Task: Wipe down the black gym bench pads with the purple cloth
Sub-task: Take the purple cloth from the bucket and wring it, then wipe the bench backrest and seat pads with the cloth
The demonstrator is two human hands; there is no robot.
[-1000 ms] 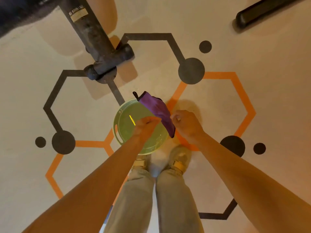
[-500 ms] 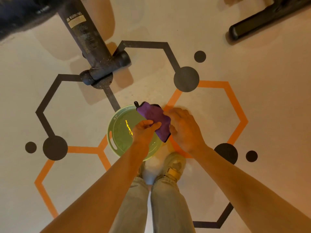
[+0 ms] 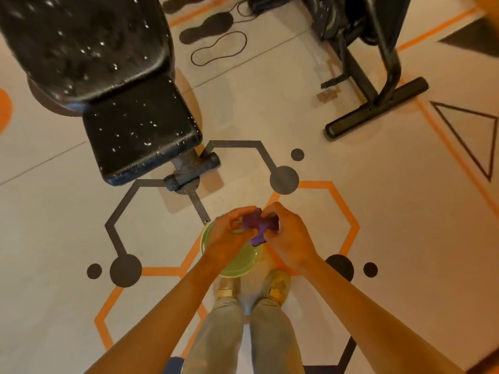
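Both hands are gripping the bunched purple cloth point(image 3: 259, 228) over the green basin point(image 3: 237, 261): left hand point(image 3: 229, 236) and right hand point(image 3: 289, 238), fingers curled round it. Bench pads point(image 3: 140, 128), speckled white, are sitting ahead-left; open floor point(image 3: 391, 211) lying rightward. No legible writing.

Single head view, steeply downward, near hands point(image 3: 259, 236)

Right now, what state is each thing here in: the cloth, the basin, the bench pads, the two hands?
purple cloth: bunched up, held between both hands above the basin
green basin: upright on the floor
bench pads: speckled with pale droplets or flecks, not yet wiped
left hand: gripping the cloth
right hand: gripping the cloth
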